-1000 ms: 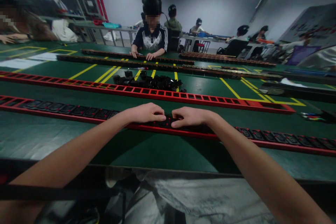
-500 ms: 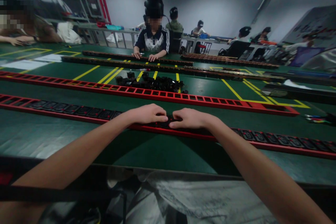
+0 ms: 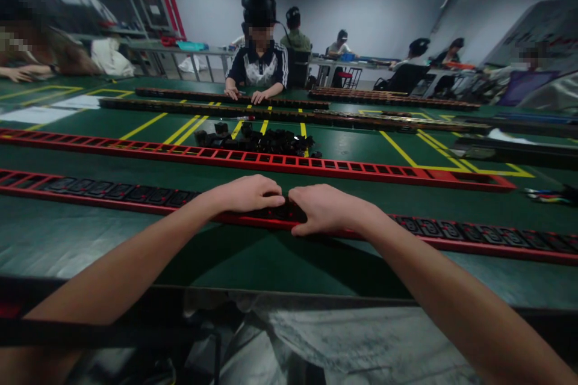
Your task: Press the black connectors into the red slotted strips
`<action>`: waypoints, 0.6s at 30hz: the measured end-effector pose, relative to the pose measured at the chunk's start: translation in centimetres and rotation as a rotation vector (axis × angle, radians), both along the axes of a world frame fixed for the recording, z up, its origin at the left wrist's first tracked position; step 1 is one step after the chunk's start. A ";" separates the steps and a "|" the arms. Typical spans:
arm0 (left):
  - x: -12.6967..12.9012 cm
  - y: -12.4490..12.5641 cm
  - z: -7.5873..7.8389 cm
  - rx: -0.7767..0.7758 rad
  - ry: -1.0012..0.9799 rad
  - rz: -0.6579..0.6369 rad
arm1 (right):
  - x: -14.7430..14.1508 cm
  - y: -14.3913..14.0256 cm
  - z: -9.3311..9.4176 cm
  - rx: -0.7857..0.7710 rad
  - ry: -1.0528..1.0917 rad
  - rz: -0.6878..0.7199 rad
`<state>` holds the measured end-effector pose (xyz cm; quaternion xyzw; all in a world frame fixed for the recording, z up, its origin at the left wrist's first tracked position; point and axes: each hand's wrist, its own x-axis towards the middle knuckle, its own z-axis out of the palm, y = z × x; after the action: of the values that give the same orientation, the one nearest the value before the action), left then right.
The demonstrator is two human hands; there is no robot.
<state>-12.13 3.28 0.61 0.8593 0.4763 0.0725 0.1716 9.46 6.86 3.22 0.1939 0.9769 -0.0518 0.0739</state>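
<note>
A long red slotted frame [image 3: 226, 218] lies across the near side of the green table, with black square inserts [image 3: 156, 194] in many of its slots. My left hand [image 3: 250, 192] rests over its middle, fingers bent down and thumb close to the index finger; whatever is under the fingertips is hidden. Beside it, my right hand [image 3: 325, 207] straddles the same frame, thumb at the near rim and fingers over the far side. A dark insert [image 3: 283, 212] shows between the two hands.
A second red frame [image 3: 217, 155] with open slots lies farther back. Beyond it are a heap of black parts [image 3: 266, 139] and long dark strips [image 3: 189, 109]. A co-worker [image 3: 257, 69] sits opposite, hands on a strip. Coloured wires [image 3: 548, 195] lie at the right.
My right thumb has moved down to the near rim, away from the fingers, so the hand spans the frame. My left hand stays nearly in place. The view has shifted slightly.
</note>
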 end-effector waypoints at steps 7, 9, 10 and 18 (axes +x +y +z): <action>0.1 -0.2 0.2 -0.017 0.036 0.018 | 1.8 1.3 1.8 -0.120 -0.258 -0.120; 0.3 -0.2 0.0 -0.036 0.027 0.012 | 2.1 2.2 1.9 -0.226 -0.279 -0.131; 0.3 -0.2 0.0 -0.046 0.023 0.003 | 2.2 2.7 1.8 -0.282 -0.277 -0.126; 0.4 -0.1 -0.1 -0.062 0.021 -0.009 | 2.3 4.7 0.3 -0.481 -0.203 -0.064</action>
<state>-11.73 3.18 0.53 0.8565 0.4761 0.0477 0.1935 11.71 11.57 3.49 0.2058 0.9174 -0.2651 0.2138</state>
